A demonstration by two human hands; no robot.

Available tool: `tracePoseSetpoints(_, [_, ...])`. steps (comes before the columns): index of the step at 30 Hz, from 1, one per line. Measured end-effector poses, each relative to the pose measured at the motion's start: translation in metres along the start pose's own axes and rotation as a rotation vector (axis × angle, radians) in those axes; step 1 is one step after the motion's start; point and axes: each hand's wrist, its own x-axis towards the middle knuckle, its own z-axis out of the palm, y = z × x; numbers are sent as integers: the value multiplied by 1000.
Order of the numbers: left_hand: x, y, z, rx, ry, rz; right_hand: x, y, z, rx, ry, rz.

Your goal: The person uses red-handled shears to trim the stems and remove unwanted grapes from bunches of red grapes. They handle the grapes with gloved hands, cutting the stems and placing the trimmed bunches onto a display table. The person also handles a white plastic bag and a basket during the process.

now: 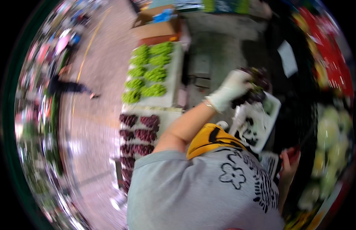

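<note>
My left hand, in a white glove, is closed on a bunch of dark purple grapes above a white foam box. White wrapping and dark pieces lie in the box. My bare right hand is lower at the right, its fingers closed around a red-handled tool; blur hides its exact kind. A yellow and black cloth lies across my waist, between my body and the box.
Bunches of green grapes and red grapes line a stand at the left. Behind them is an open cardboard box. Bagged pale round produce lies at the right. A person walks across the aisle at far left.
</note>
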Motion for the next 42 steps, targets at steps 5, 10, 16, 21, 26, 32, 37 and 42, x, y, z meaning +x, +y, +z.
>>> tracePoseSetpoints(5, [10,5,-2,-147,-72,-198,-20,-1,2,149,66,-28])
tracePoseSetpoints(10, [48,40,18,-618,-283,-320,-53,21,-21,114,263,19])
tracePoseSetpoints(16, [86,68,24,-790,-314,-279,-90,37,-23,165,422,76])
tracePoseSetpoints(21, [113,121,36,-855,-406,-258,-108,41,-13,190,518,104])
tracePoseSetpoints(26, [144,134,47,-797,-519,-285,-116,44,-7,194,512,83])
tracePoseSetpoints(32, [142,164,70,-762,-564,-249,-119,51,-1,208,506,77])
tracePoseSetpoints(37, [149,172,84,-695,-626,-222,-120,48,6,186,502,70])
tracePoseSetpoints(42, [147,194,90,-583,-710,-185,-123,44,7,175,484,83])
